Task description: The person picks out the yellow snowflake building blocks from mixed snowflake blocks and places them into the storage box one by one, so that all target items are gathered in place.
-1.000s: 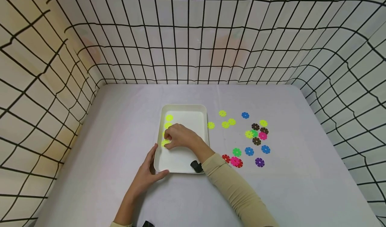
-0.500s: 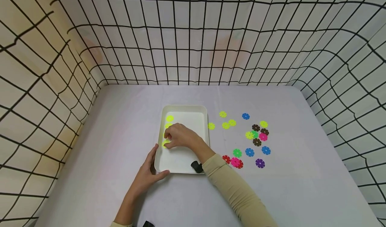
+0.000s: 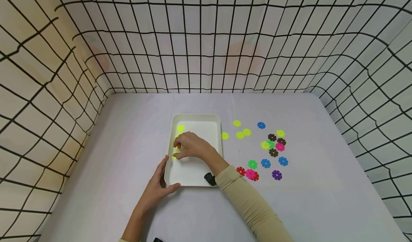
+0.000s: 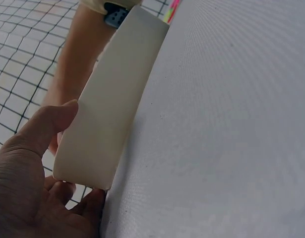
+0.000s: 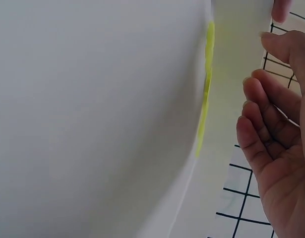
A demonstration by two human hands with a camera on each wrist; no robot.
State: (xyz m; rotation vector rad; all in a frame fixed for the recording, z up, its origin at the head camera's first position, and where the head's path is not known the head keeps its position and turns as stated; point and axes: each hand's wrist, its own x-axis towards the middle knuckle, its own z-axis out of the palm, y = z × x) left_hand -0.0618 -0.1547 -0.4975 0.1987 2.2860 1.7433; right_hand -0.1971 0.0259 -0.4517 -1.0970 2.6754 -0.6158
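Observation:
In the head view, a white rectangular tray [image 3: 193, 174] holds a column of yellow notched discs [image 3: 181, 128] along its left wall. My left hand [image 3: 155, 185] grips the tray's near left corner. The left wrist view shows its thumb on the rim and its fingers round the tray's side wall [image 4: 102, 99]. Over the lower discs of the column, my right hand [image 3: 194, 147] hovers with thumb and fingers apart. In the right wrist view that hand [image 5: 283, 158] has loosely bent fingers and nothing between them; beside it, yellow discs [image 5: 210, 47] lie against the tray wall.
Right of the tray lie loose yellow discs [image 3: 237, 123], blue ones [image 3: 265, 163], brown ones [image 3: 273, 152], a purple disc [image 3: 277, 175], and pink, red and green ones. A black device [image 3: 210, 179] sits at the right wrist. Black wire mesh [image 3: 199, 56] surrounds the table.
The right hand's thumb and fingers have parted slightly and the hand has shifted a little off the discs. The left hand stays on the tray corner. The head view has tilted slightly.

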